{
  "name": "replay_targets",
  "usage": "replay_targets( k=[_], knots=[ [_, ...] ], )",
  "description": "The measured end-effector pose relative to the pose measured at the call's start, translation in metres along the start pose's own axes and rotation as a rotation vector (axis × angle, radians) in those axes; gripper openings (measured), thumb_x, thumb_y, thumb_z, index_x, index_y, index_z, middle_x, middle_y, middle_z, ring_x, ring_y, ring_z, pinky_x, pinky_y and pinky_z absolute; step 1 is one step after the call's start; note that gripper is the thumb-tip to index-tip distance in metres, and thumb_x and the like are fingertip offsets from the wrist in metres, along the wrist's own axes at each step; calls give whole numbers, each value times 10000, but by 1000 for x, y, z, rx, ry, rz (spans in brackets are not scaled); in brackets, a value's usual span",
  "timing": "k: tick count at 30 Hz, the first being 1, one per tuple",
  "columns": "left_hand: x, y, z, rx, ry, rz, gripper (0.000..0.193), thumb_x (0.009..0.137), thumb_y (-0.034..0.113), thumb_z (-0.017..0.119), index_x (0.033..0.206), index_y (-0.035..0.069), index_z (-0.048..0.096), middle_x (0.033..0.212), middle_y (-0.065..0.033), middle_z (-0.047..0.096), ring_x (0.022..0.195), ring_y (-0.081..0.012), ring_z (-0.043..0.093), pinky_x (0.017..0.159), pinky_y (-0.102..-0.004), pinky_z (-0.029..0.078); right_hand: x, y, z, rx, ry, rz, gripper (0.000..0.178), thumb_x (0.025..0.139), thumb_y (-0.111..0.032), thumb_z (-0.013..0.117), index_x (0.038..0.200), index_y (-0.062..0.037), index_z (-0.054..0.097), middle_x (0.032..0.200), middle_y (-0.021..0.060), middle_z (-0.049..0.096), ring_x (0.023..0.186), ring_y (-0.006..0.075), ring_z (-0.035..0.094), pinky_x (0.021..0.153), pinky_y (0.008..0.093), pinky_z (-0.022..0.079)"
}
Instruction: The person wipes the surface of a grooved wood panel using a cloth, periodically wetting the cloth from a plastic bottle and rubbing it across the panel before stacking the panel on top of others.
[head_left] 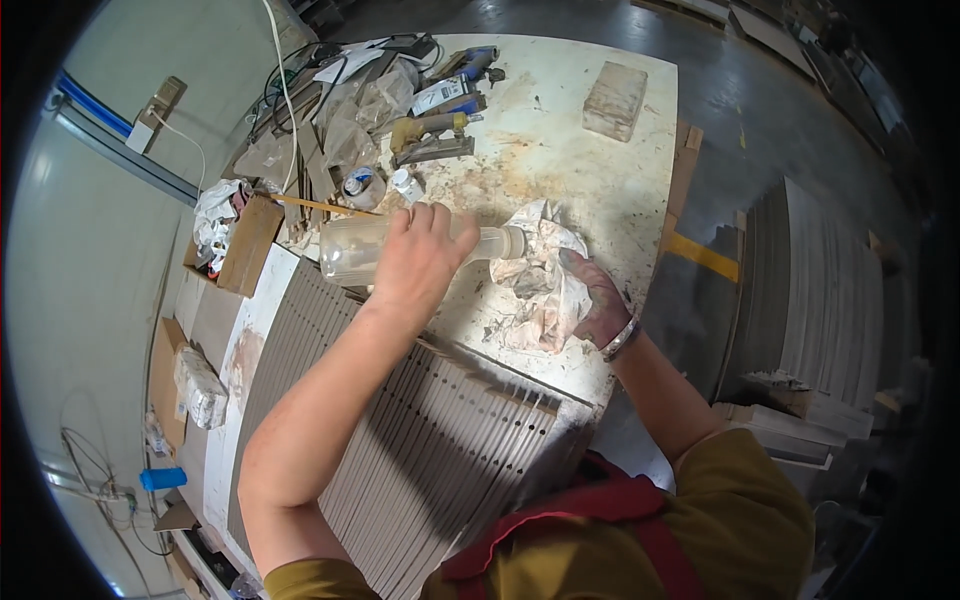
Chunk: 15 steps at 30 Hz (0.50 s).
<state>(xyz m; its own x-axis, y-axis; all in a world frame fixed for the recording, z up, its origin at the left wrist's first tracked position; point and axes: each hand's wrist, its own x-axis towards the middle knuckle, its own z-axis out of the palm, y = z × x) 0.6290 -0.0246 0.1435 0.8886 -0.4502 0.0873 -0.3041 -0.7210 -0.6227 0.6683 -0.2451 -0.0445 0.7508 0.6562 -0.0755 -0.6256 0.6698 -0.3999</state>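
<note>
My left hand is wrapped round a clear plastic bottle, which lies tipped on its side in the air with its neck to the right. The bottle's mouth meets a crumpled, stained white rag. On the rag's right side my right hand grips it, the thumb on top and smudged dark; its other fingers are largely hidden. Below both hands runs a row of grey-brown panels standing on edge, with small dark holes along their tops.
A stained white table bears a wrapped block, a yellow nail gun, a small white bottle, and a clutter of bags and cables. A wooden box of rags sits at left. Stacked panels stand on the right.
</note>
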Motion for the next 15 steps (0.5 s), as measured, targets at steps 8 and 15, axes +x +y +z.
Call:
replay_targets(
  k=[8,15],
  knots=[
    [6,3,-9,42,-76,43,389,786,128,591,1167,196,554,974,-32,551,949,-183,536,815,-348,376,-12,-11,39,395,-37,95,561,919,-502,501,1298,-88,499,1180,161,604,1004,366,606,764,534,533],
    [10,12,-24,-68,-68,103,372,774,116,598,1141,178,572,966,-35,556,947,-178,546,822,-337,380,-11,-2,36,406,-33,89,627,908,-566,471,1301,-77,491,1164,129,615,1020,317,609,872,497,501]
  ],
)
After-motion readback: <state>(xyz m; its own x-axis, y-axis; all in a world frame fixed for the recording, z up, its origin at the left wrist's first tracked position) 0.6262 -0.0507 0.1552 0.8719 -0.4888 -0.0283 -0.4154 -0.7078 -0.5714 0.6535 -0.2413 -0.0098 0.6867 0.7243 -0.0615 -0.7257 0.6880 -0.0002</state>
